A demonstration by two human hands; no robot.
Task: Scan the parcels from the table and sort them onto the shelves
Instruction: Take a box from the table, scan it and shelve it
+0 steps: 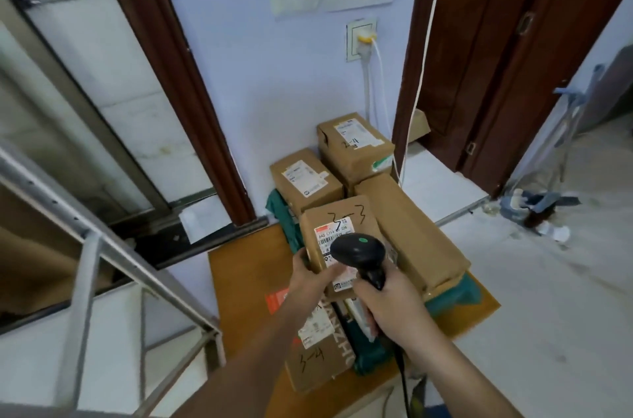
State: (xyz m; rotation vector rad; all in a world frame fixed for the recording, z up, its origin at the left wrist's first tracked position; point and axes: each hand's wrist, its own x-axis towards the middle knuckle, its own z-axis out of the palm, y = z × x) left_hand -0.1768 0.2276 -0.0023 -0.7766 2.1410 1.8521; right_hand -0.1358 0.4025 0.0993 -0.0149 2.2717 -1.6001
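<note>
Right hand (383,301) wrapped around scanner (359,251) handle, head over label of box marked 3-3 (337,232). Left hand (308,275) grips that box's near left corner, steadying it on pile. More boxes (305,177) far and right, another near, all on wooden counter (239,277). Risk: scanner head covers label, likely misread; tilted box could slip off stack if grip loosens. Shelf frame (89,246) left.

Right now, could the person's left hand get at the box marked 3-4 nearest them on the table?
Probably yes, once freed. The left hand grips the box marked 3-3; the box marked 3-4 lies just below that forearm, its top uncovered, with nothing stacked on it.
</note>
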